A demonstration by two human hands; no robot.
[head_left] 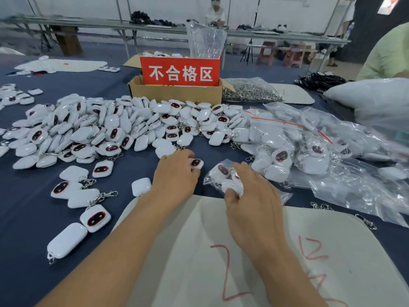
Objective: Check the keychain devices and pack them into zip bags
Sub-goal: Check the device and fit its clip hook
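**While one hand picks, the other holds the bag**

Where the dark blue surface [24,213] meets the white mat [199,262], the left hand [174,176] curls its fingertips round one keychain device [196,163] that lies face up, just in front of the loose pile [106,125]. The right hand [252,196] pinches a zip bag [212,178] with devices inside, near the filled bags [309,151] — a cardboard box [177,91] stands behind.

1. The counter [22,207] under the left hand [174,173] and the right hand [254,196] is covered in dark blue cloth.
2. Far beyond the left hand, a long grey bench [73,22] on metal legs runs before a white wall [73,5].
3. Far beyond the right hand, pink stools [295,55] and a black tripod [247,50] stand on the floor.
4. A dark drape [371,12] hangs far up to the right.
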